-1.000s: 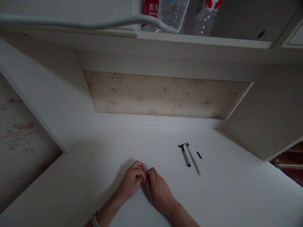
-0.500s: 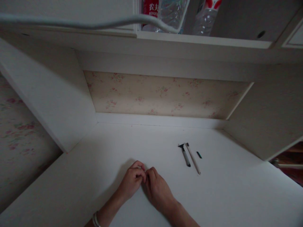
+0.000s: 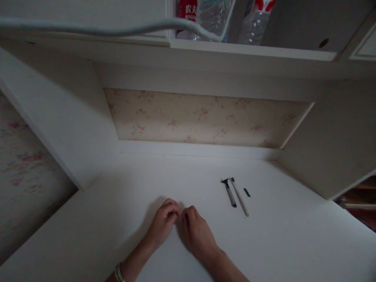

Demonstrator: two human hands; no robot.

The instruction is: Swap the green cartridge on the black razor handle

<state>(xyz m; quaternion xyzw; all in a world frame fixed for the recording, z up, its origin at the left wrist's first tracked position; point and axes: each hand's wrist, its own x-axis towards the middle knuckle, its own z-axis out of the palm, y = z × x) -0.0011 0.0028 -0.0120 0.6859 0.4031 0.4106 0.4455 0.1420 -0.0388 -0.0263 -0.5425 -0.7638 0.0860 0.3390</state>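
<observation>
Over the white desk (image 3: 123,231), my left hand (image 3: 163,221) is closed, its thumb and fingers curled together. Close beside it, my right hand (image 3: 198,231) is closed in the same way, fingertips facing the left ones. Whatever the fingers pinch is too small or too hidden to make out. To the right of my hands lies a razor (image 3: 230,194) with a grey and black handle. A thin white toothbrush (image 3: 240,197) with a dark head rests alongside it, and a small dark green strip (image 3: 247,192) lies further right.
White side panels (image 3: 67,117) flank the desk on both sides. Overhead, a shelf (image 3: 252,51) holds plastic bottles (image 3: 255,25) and a red-labelled package (image 3: 187,11). A pale cable (image 3: 117,30) runs across in front of the shelf.
My fingertips have drawn slightly apart, leaving a small gap between the hands. The razor, toothbrush and green strip lie where they were.
</observation>
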